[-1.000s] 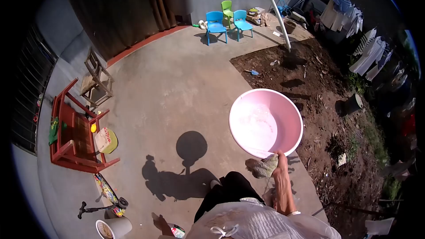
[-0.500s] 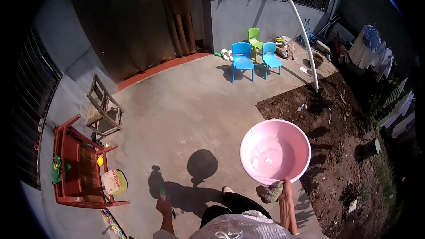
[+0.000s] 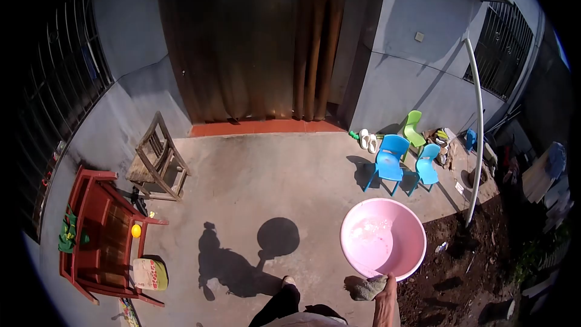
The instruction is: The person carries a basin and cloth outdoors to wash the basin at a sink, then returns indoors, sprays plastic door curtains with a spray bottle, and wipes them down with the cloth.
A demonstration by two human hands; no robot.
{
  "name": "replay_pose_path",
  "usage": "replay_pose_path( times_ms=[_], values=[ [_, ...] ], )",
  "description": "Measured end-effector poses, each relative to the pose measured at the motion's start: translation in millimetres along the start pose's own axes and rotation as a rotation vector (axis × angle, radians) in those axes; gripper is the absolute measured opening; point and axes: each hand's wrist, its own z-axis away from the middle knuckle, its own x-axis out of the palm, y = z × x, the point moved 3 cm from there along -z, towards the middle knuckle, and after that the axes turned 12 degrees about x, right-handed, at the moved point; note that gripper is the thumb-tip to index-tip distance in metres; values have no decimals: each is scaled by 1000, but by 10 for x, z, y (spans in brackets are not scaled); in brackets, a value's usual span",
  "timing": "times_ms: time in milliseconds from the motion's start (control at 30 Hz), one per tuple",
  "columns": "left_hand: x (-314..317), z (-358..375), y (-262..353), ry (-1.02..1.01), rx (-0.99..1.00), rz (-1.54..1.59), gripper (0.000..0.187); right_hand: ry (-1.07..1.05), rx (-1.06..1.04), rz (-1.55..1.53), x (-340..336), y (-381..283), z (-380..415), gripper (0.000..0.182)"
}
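Note:
A pink plastic basin (image 3: 408, 233) hangs in the air at the right, gripped by the near rim in my right hand (image 3: 386, 295). Water or wet glare shows on its bottom. A crumpled grey-green cloth (image 3: 366, 287) is pinched in the same hand, hanging to its left, just under the rim. My left hand is out of the picture. One shoe (image 3: 288, 280) of mine shows on the concrete, below the shadow of me and the basin.
A red wooden bench (image 3: 100, 230) and a worn wooden chair (image 3: 160, 160) stand left. Ahead, a brown curtain (image 3: 311, 48) covers a doorway. Blue chairs (image 3: 390, 160), a green chair (image 3: 413, 127) and white shoes (image 3: 367, 140) are at the right, beside a white pole (image 3: 478, 127) and dirt (image 3: 448, 272).
The view has swung toward the doorway and I have walked forward. My left hand, which held something small and green, has left the view. The basin stays in my right hand.

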Motion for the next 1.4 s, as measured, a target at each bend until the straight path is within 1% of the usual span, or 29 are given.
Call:
replay_pose_path(
  times_ms=[100, 133, 167, 233, 300, 367, 400, 467, 500, 567, 600, 633, 667, 700, 733, 767, 833, 867, 933, 967, 1033, 1100, 1133, 1167, 1200, 1233, 1267, 1333, 1400],
  values=[
    [514, -809, 1009, 23, 163, 200, 39, 56, -15, 7, 696, -101, -476, 44],
    [648, -1078, 1513, 5, 181, 55, 42, -23, 39, 15, 1137, -69, -296, 46],
    [541, -1181, 2359, -47, 119, -131, 43, -24, 101, 39, 1358, -83, -448, 45],
    [724, -1638, 3527, -23, 276, -66, 40, -98, 108, 36, 1714, -85, -911, 41],
    [1077, -2153, 4424, 49, 520, -17, 30, -69, 73, 62, 2069, -89, -1393, 38],
    [1340, -2535, 5186, 77, 764, -52, 34, -45, 98, 75, 2486, -199, -1778, 38],
    [1385, -2602, 5531, 68, 741, -49, 34, -6, 27, 77, 2810, -227, -1878, 37],
    [1331, -2772, 6333, 44, 850, 31, 33, -22, -16, 124, 3253, -256, -2297, 37],
    [1446, -2941, 6582, 70, 840, 39, 33, -40, -64, 145, 3582, -278, -2558, 37],
    [1618, -3248, 6735, 38, 870, -85, 38, -63, -13, 106, 4124, -204, -2892, 35],
    [1573, -3337, 6879, -44, 747, -186, 36, -87, 66, 154, 4385, -176, -3071, 35],
    [1509, -3500, 6934, -47, 728, -207, 36, -105, 141, 210, 4573, -176, -3234, 34],
    [1485, -3629, 6980, -54, 681, -221, 34, -159, 149, 211, 4697, -157, -3554, 32],
    [1513, -3743, 7007, -65, 629, -226, 33, -67, 156, 196, 5137, -140, -3450, 31],
    [1556, -3931, 6931, -64, 587, -175, 31, -103, 163, 187, 5449, -128, -3503, 30],
    [1347, -3934, 7031, -59, 627, 47, 31, -144, 170, 174, 5744, -121, -3607, 30],
    [1409, -4321, 6957, 69, 549, -283, 31, -146, 171, 203, 6252, -69, -3816, 30],
    [1400, -4486, 6997, 66, 537, -287, 31, -152, 161, 203, 6493, -28, -3941, 31],
    [1340, -4903, 7132, 32, 502, -174, 34, -137, 155, 227, 6974, 90, -4249, 32],
    [1311, -5130, 7257, 25, 513, -186, 34, -122, 139, 240, 7153, 172, -4345, 32],
    [1475, -5732, 7544, 0, 514, -97, 38, -90, 71, 229, 7573, 327, -4512, 32],
    [1760, -6372, 7861, 68, 661, 109, 39, -67, 14, 219, 8043, 508, -4645, 29],
    [1748, -6584, 8300, 100, 744, 190, 39, -80, 56, 208, 8266, 601, -4720, 28],
    [1750, -6762, 8697, 52, 784, 81, 39, -54, 26, 265, 8340, 641, -4934, 27],
    [1559, -6811, 9414, 8, 822, -22, 39, -19, 5, 252, 8464, 719, -5105, 25],
    [1593, -6995, 9920, 1, 909, -58, 41, 16, -16, 243, 8683, 798, -5176, 24],
    [1634, -7128, 10377, -46, 964, -111, 41, 41, -46, 324, 8823, 841, -5208, 21],
    [1654, -7257, 11350, -142, 1086, 38, 37, 119, -6, 392, 8964, 919, -5409, 16],
    [1394, -7065, 12439, -142, 1314, 172, 34, 148, -12, 406, 9297, 1029, -5466, 15]
  ],
)
